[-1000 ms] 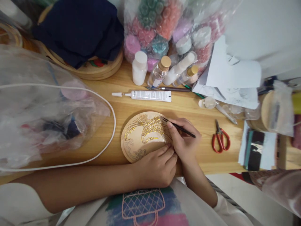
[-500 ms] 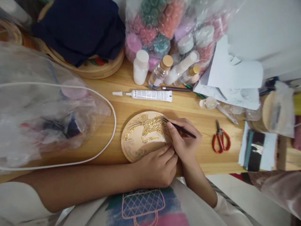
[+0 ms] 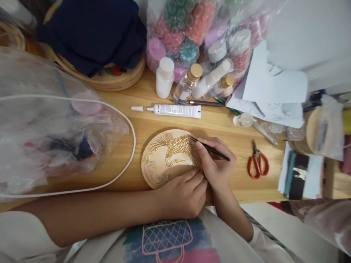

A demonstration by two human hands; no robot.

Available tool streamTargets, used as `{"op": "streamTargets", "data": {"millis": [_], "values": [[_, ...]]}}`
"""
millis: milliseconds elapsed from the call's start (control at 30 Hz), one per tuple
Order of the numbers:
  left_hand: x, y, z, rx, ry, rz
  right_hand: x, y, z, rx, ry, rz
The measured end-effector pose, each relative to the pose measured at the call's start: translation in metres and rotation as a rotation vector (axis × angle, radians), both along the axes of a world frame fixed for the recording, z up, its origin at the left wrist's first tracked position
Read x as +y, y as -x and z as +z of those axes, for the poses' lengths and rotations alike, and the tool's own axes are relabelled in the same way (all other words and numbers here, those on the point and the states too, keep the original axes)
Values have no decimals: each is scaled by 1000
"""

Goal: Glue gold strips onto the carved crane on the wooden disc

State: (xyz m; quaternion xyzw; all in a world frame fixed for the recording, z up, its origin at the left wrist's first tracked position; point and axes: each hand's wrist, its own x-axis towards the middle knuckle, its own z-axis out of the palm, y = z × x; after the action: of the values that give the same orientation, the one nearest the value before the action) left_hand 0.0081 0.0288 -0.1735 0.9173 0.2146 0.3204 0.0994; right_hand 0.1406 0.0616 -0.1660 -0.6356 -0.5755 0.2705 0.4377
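Note:
A round, pale wooden plate [image 3: 157, 170] lies on the table, with a crane drawn on it and partly outlined in gold wire. In my right hand [image 3: 216, 160] are slim black tweezers [image 3: 212, 148], their tips touching the upper right of the gold pattern. My left hand [image 3: 189, 191] rests over the plate's lower right edge, fingers curled and pressed together. Its fingertips meet near my right hand; whatever they pinch is hidden. Above the plate lies a white glue tube [image 3: 177, 110], its nozzle pointing left.
Red-handled pliers [image 3: 257, 162] lie to the right. Several bottles [image 3: 188, 84] stand at the back before a plastic bag [image 3: 189, 29] of colourful containers. A white cable [image 3: 133, 146] loops by a clear bag [image 3: 55, 120] at left. Papers [image 3: 274, 84] lie at back right.
Almost nothing differs. My right hand and the tweezers have shifted very slightly to the right; my left hand and the plate stay put.

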Motion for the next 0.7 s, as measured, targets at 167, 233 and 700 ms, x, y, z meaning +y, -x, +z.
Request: {"op": "streamTargets", "data": {"millis": [167,233,700], "values": [[0,0,1,13,-4,2,0,0,0,8,-8,20],[0,0,1,14,-6,0,1,0,0,13,-5,27],[1,0,2,-3,-6,-1,0,0,1,14,6,26]]}}
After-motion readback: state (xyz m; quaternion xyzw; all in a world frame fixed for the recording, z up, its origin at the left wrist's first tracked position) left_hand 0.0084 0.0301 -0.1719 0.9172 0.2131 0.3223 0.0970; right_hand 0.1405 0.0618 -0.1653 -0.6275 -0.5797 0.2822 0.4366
